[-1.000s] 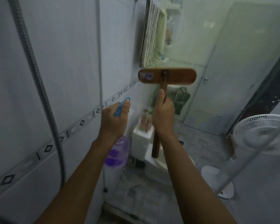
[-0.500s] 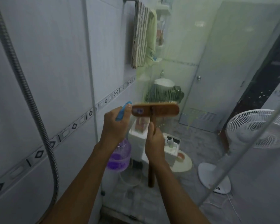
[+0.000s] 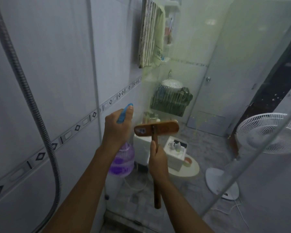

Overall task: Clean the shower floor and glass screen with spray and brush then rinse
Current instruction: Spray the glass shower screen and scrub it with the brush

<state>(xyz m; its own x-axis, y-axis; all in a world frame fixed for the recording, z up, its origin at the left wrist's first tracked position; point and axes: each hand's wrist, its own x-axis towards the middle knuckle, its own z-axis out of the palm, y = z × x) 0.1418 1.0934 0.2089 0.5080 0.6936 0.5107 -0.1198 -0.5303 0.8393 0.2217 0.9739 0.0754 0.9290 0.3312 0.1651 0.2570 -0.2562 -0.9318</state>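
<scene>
My left hand [image 3: 117,127] grips a spray bottle [image 3: 122,161] with purple liquid and a blue trigger head, held upright in front of the glass screen [image 3: 200,47]. My right hand [image 3: 158,161] holds the wooden handle of a brush [image 3: 156,129]; its flat brown head lies crosswise against the glass, at about chest height. Greenish streaks of cleaner run down the glass above the brush. The shower floor is only visible as a dark strip at the bottom edge.
A metal shower hose [image 3: 29,101] hangs down the tiled wall on the left. Beyond the glass are a toilet [image 3: 183,163], hanging towels [image 3: 151,36], a green basket [image 3: 171,101], a white door and a standing fan [image 3: 272,133]. The glass's slanted edge crosses the right side.
The brush has slid down the glass from head height to chest height, with my right hand following. My left hand with the bottle has stayed about where it was.
</scene>
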